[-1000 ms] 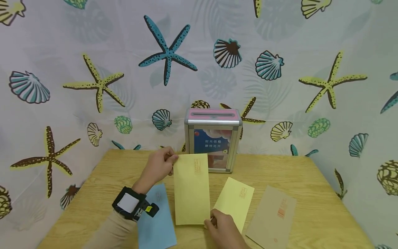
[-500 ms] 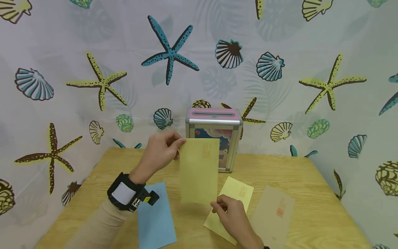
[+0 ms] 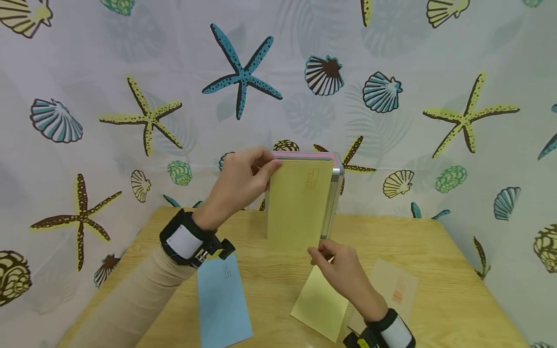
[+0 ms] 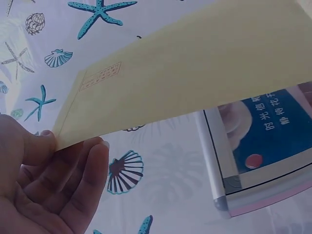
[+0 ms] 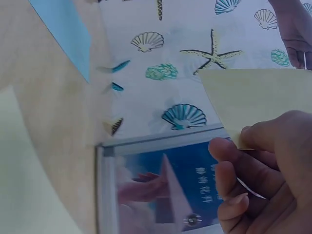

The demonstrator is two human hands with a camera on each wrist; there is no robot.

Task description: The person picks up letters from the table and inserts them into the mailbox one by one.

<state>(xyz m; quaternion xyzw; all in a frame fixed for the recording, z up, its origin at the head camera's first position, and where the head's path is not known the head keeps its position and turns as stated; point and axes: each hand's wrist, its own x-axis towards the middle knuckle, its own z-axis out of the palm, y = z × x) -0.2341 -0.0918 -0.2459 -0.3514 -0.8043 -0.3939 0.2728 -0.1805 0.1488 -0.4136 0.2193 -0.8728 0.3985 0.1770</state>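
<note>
A yellow envelope [image 3: 298,208] is held upright off the table, in front of a metal-framed letter box [image 3: 332,203] with a pink slotted top. At its top left corner my left hand [image 3: 241,181] pinches it between thumb and fingers. My right hand [image 3: 345,270] pinches the lower right corner. The held envelope covers most of the box front in the head view. In the left wrist view, the envelope's red printed stamp area [image 4: 101,77] faces the camera, with the box [image 4: 263,131] below it. The right wrist view shows the box front [image 5: 146,190] beside the fingers.
On the wooden table [image 3: 261,299] lie a blue envelope [image 3: 224,299] at left, a second yellow envelope [image 3: 319,309] and a brown envelope [image 3: 396,285], both partly behind the right arm. A cloth with starfish and shells [image 3: 278,116] hangs behind.
Both hands have raised the yellow envelope up and to the right, from low over the table to in front of the box. The other envelopes have stayed put.
</note>
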